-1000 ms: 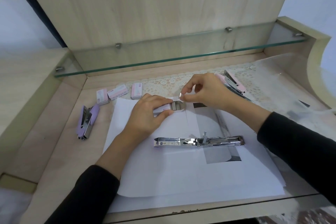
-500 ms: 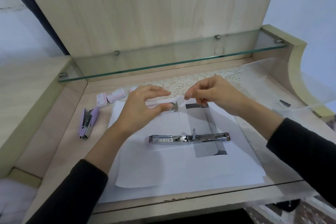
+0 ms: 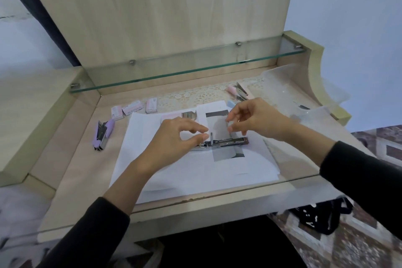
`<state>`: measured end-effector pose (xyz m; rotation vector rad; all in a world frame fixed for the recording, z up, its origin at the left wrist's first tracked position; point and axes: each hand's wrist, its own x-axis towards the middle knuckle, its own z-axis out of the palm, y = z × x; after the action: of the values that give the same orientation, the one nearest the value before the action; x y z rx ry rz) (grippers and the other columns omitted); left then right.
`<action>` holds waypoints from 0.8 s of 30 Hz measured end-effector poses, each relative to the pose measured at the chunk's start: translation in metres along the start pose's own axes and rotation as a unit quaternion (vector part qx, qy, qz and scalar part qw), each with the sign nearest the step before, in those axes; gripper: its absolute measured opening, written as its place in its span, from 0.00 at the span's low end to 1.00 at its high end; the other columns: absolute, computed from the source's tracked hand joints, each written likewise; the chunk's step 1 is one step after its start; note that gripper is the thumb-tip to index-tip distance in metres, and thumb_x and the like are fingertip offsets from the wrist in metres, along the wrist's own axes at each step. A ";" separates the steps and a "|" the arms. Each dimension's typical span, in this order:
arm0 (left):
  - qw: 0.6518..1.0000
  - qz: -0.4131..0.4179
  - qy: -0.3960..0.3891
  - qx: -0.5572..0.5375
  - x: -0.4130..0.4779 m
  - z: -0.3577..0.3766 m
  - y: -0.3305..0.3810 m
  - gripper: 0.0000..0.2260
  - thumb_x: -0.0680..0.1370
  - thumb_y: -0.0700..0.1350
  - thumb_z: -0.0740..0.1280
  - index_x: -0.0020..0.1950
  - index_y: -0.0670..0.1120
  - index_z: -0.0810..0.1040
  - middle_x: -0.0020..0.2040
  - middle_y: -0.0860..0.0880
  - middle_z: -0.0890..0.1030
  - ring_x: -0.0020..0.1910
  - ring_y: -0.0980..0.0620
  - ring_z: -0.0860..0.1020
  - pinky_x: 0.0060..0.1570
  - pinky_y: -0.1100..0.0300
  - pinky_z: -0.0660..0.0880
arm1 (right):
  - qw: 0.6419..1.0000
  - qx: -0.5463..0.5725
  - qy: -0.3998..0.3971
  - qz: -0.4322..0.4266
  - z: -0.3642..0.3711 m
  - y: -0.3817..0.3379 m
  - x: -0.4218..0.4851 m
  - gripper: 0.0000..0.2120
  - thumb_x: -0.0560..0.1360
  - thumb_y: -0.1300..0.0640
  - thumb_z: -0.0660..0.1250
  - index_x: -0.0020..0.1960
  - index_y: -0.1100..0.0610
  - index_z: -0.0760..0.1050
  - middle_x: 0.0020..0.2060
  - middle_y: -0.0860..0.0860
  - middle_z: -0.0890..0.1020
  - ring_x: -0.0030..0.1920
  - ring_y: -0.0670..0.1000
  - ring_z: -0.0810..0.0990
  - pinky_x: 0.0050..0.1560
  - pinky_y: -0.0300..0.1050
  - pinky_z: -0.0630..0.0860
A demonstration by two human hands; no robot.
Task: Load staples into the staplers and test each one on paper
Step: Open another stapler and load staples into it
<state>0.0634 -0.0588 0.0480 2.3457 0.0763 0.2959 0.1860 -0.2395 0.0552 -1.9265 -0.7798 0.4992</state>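
An open metal stapler (image 3: 226, 141) lies flat on white paper sheets (image 3: 195, 172) in the middle of the desk. My left hand (image 3: 174, 137) hovers over its left half with thumb and fingers curved apart, and hides that end. My right hand (image 3: 254, 117) is just above the stapler's right half and pinches a small pale strip (image 3: 229, 125), apparently staples. An opened staple box (image 3: 189, 115) lies on the paper behind my left hand. A purple stapler (image 3: 104, 135) lies at the left, a pink stapler (image 3: 239, 91) at the back right.
Three small staple boxes (image 3: 132, 109) lie at the back left by a lace mat. A glass shelf (image 3: 185, 72) runs above the desk's back. Clear plastic sheeting (image 3: 304, 104) covers the right side. A black bag (image 3: 319, 217) sits on the floor.
Both hands left the staple box and came down toward the open stapler. The box now lies on the paper, and my right hand carries the small strip.
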 end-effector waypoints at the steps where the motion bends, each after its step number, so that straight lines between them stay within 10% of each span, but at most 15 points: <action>1: 1.000 -0.001 -0.002 -0.001 0.000 0.002 0.001 0.04 0.71 0.50 0.70 0.45 0.56 0.82 0.44 0.61 0.79 0.50 0.63 0.76 0.51 0.70 0.68 | 1.000 -0.015 0.002 0.006 0.001 0.003 -0.001 0.06 0.68 0.71 0.69 0.39 0.61 0.78 0.30 0.55 0.78 0.23 0.41 0.74 0.29 0.32 0.73; 14: 0.999 -0.025 -0.010 0.044 0.001 0.026 -0.009 0.12 0.71 0.48 0.72 0.54 0.48 0.81 0.50 0.53 0.81 0.46 0.58 0.78 0.48 0.68 0.74 | 0.995 -0.093 0.004 0.024 -0.005 0.015 0.000 0.09 0.67 0.69 0.70 0.39 0.57 0.75 0.28 0.51 0.78 0.23 0.40 0.75 0.37 0.41 0.75; 24: 0.997 -0.023 -0.007 0.080 0.006 0.027 -0.007 0.08 0.70 0.51 0.72 0.47 0.52 0.83 0.46 0.56 0.83 0.42 0.57 0.79 0.49 0.52 0.77 | 0.958 -0.279 -0.034 -0.059 -0.001 0.004 -0.007 0.04 0.71 0.61 0.70 0.44 0.58 0.83 0.31 0.38 0.74 0.31 0.37 0.74 0.34 0.25 0.67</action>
<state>0.0756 -0.0715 0.0250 2.4999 0.1514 0.2596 0.1833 -0.2465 0.0520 -2.3652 -1.1651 0.2873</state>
